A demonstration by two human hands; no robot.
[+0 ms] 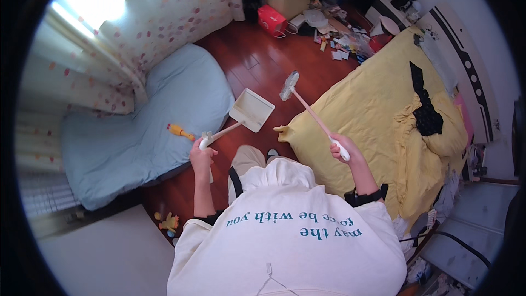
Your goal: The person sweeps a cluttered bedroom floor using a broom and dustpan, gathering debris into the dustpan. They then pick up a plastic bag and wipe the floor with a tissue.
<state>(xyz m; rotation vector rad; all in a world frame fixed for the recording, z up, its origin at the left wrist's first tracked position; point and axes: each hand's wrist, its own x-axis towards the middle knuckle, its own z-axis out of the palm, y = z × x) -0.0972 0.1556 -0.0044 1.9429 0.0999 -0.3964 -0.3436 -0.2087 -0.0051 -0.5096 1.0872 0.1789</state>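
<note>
My left hand (201, 156) is closed around the white end of a long-handled dustpan's handle. The pale, shallow dustpan (252, 111) hangs over the reddish wood floor (249, 68), between a blue-covered cushion and the bed. With my right hand (348, 151) I grip the white end of a broom with a thin pink handle. The broom's head (289, 86), whitish and grey, is ahead and to the right of the dustpan, near the bed's edge. Whether either touches the floor I cannot tell.
The blue cushion (164, 98) lies on the left, with an orange-yellow toy (179, 131) on it. A bed (350, 109) with yellow bedding fills the right. Clutter (345, 41) and a red bag (272, 21) are at the far end. A yellow toy (169, 222) lies lower left.
</note>
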